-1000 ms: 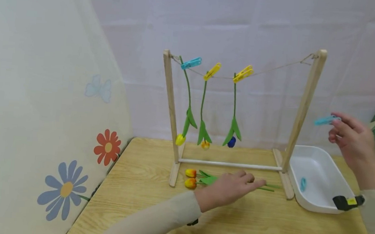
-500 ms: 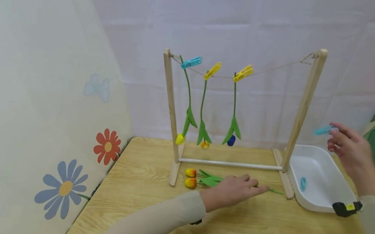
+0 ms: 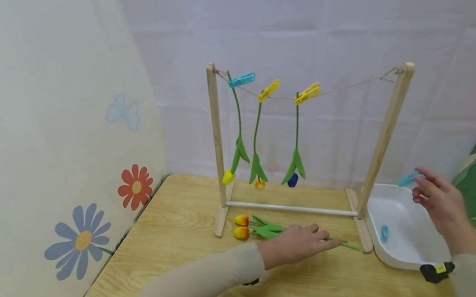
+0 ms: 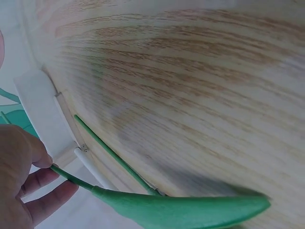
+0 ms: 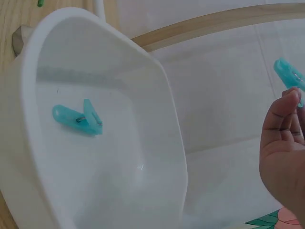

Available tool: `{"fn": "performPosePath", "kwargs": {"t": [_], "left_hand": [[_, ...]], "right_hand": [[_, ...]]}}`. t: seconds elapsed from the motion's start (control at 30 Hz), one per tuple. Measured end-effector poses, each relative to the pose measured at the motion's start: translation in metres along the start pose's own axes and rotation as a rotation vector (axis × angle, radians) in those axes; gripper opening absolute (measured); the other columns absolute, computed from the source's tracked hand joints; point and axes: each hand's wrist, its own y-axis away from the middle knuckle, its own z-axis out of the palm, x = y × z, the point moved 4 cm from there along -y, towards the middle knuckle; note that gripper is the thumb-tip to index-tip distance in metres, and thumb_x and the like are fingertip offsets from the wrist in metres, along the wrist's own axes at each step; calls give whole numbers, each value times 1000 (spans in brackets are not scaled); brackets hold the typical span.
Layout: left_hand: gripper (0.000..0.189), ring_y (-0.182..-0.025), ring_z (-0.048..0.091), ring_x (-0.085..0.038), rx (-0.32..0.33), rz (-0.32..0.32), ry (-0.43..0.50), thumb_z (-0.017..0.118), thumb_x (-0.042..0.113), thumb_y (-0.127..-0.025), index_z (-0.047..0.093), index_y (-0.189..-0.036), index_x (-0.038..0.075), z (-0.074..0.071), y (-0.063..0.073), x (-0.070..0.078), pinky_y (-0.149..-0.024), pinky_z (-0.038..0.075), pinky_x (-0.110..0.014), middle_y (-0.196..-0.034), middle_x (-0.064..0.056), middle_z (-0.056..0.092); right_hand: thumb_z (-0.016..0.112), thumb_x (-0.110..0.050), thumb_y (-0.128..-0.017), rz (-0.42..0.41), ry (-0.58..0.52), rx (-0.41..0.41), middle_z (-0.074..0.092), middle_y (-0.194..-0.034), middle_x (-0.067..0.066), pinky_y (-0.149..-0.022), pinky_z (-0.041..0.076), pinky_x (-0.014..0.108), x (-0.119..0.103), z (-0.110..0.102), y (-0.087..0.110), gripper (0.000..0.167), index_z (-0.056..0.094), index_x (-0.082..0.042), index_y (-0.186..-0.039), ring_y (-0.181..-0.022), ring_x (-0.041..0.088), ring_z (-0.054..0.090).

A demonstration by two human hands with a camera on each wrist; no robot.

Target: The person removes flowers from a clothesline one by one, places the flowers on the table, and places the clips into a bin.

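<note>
Two orange-yellow tulips (image 3: 242, 226) lie on the wooden table (image 3: 196, 252) in front of the rack. My left hand (image 3: 323, 241) rests over their green stems (image 3: 349, 246). In the left wrist view its fingers (image 4: 45, 160) pinch one stem (image 4: 71, 177) beside a broad green leaf (image 4: 181, 210). My right hand (image 3: 420, 184) hovers above the white tub (image 3: 397, 261) and pinches a teal clothespin (image 3: 407, 179); the right wrist view shows that clothespin (image 5: 288, 76) at its fingertips (image 5: 286, 102).
A wooden rack (image 3: 383, 141) with a string (image 3: 347, 88) carries three tulips hung head down, by one teal peg (image 3: 242, 80) and two yellow pegs (image 3: 308, 93). The tub holds another teal clothespin (image 5: 78, 118). Flower-decorated panels stand at left and right.
My right hand has come down with the teal clothespin, closer to the tub. My left hand has closed on a stem, and the stem tips have slid slightly toward the front right.
</note>
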Motion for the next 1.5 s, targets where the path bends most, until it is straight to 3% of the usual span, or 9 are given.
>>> {"fn": "performPosePath", "kwargs": {"t": [0.4,0.83,1.13,1.5], "left_hand": [[60,-97,57,-5,-7,-2,-38,57,4,-101,41,-152,30,8,-1,4,-41,32,-13,-125,10,58],[55,-100,57,-7,-82,-2,-46,55,6,-103,40,-150,30,14,-6,8,-43,32,-16,-125,10,57],[53,-99,56,-7,-107,-13,-33,53,9,-105,39,-151,30,16,-9,8,-45,33,-17,-125,10,56],[56,-100,57,-7,-102,-21,-59,56,8,-102,41,-151,31,10,-11,8,-45,37,-16,-123,9,57]], "right_hand": [[60,-9,-101,45,78,38,68,-87,-5,-62,56,21,20,-12,-1,23,76,-25,-108,-72,10,62],[67,-18,-98,86,168,98,66,-88,-8,-63,56,19,29,-21,0,17,73,-30,-107,-75,8,60],[66,-18,-99,104,168,127,70,-96,-17,-67,56,18,29,-23,-3,16,73,-30,-106,-80,6,60],[69,-19,-97,114,156,96,72,-97,-14,-68,56,19,25,-18,-4,13,73,-28,-106,-81,7,60]]}}
